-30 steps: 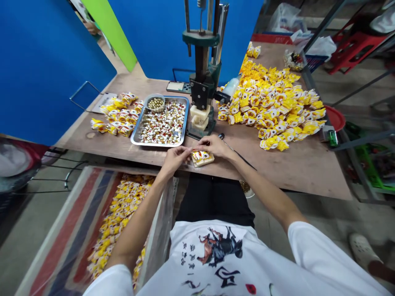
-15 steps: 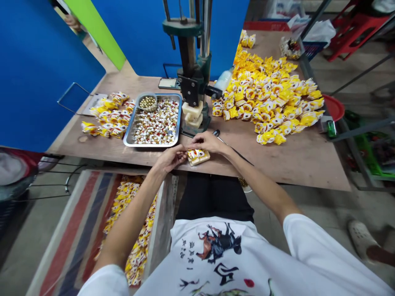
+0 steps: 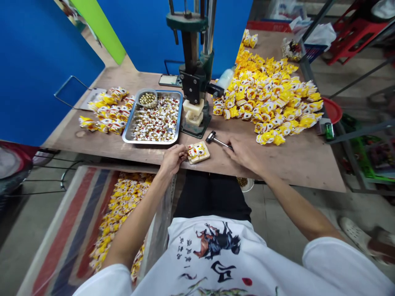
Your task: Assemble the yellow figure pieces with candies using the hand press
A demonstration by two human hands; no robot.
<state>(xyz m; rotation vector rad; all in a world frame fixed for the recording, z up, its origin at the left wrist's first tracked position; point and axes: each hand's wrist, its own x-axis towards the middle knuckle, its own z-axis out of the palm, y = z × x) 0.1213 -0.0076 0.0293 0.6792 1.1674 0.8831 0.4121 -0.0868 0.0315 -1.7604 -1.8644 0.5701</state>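
Observation:
A small yellow and white animal-head figure (image 3: 196, 151) lies in a cream block mould (image 3: 203, 157) near the table's front edge. At the figure's left end, my left hand (image 3: 174, 158) pinches with thumb and fingertips; a small part between them is too hidden to name. To the right, my right hand (image 3: 243, 153) is closed around the handle of a small hammer (image 3: 219, 142), whose dark metal head rests close to the tabletop behind the mould. Behind both hands stands a green press (image 3: 194, 82) with cream jaws.
A metal tray (image 3: 151, 142) holds many small white and red parts plus a bowl of gold beads (image 3: 148, 98). Finished-looking figures (image 3: 106, 111) sit left of it. A large heap of yellow figures (image 3: 268, 94) covers the right side. Below left is a striped sack (image 3: 70, 230) beside more figures.
My right hand has left the figure, moved right and taken hold of the hammer's handle. My left hand stays at the figure's left end.

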